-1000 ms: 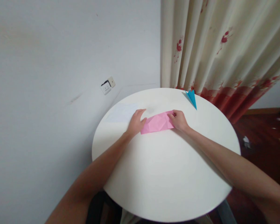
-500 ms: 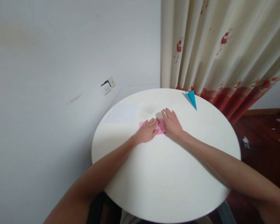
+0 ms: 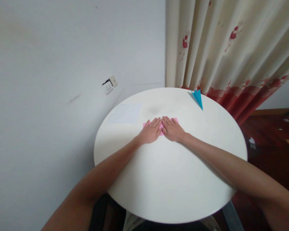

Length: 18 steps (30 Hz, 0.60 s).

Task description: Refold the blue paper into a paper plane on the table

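Pink paper (image 3: 175, 120) is light, thin and floppy, holds a crease but slides easily on the smooth white table (image 3: 173, 179); I'd judge it best handled by pinning it flat and lifting at a free corner or edge. It lies flat near the table's far side, mostly hidden under left hand (image 3: 151, 131) and right hand (image 3: 172, 129), both palm-down, fingers (image 3: 156, 122) straight and close together, gripping nothing; only the corners show beyond the fingertips.
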Each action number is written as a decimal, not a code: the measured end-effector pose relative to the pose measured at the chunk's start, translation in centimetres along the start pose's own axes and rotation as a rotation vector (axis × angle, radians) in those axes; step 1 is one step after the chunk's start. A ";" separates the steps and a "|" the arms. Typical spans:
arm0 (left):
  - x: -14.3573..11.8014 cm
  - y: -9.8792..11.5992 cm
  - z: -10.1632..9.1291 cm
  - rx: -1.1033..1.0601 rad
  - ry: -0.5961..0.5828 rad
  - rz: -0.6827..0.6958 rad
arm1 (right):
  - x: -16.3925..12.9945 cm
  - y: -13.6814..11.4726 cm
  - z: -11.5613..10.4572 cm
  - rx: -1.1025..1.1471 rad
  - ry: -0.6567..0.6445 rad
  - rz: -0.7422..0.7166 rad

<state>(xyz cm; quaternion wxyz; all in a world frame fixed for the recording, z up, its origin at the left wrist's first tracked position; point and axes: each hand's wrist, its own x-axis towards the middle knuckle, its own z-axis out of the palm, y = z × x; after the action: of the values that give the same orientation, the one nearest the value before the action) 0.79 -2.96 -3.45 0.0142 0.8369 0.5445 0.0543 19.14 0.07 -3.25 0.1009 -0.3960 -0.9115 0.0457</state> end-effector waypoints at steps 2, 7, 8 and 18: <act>0.1 0.0 -0.1 -0.007 -0.003 -0.006 | 0.0 0.0 0.1 0.004 -0.003 0.009; 0.2 -0.2 -0.2 -0.021 -0.006 -0.031 | 0.0 0.0 0.0 0.008 0.004 0.026; 0.2 -0.2 -0.2 -0.024 -0.005 -0.039 | 0.0 0.0 0.0 0.009 0.003 0.028; 0.1 -0.4 -0.5 -0.042 -0.015 -0.071 | 0.1 0.2 0.2 0.005 0.003 0.027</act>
<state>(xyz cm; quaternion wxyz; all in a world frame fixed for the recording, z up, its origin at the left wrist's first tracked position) 0.43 -2.74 -2.98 0.0377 0.8169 0.5724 0.0592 19.17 0.27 -3.43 0.1026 -0.4080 -0.9059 0.0489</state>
